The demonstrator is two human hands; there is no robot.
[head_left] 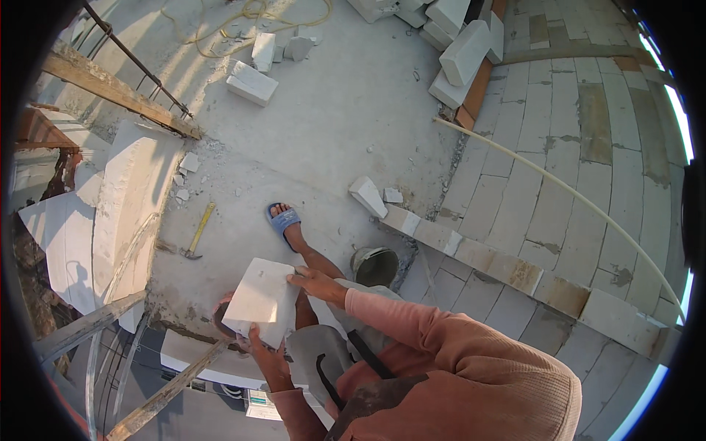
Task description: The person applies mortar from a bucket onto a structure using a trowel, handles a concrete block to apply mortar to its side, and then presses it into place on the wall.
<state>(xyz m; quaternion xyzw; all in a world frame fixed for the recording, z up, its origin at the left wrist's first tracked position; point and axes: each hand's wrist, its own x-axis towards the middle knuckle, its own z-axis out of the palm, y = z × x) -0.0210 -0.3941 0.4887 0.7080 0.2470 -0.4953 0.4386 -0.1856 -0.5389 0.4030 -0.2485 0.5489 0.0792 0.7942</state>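
Head view: a white block (257,295) is held off the grey floor (346,110), grasped by both hands, the left hand (268,361) at its lower edge, the right hand (318,284) at its right corner; a yellow-handled hammer (198,235) lies to its left, a blue sandal (285,220) is beyond, a bucket (375,266) sits to its right

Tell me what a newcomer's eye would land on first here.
Probably the pale block, low and left of centre, held by the fingers of the right hand and left hand. Next, perhaps the blue sandal above it in the picture, and the yellow-handled hammer lying to the left.
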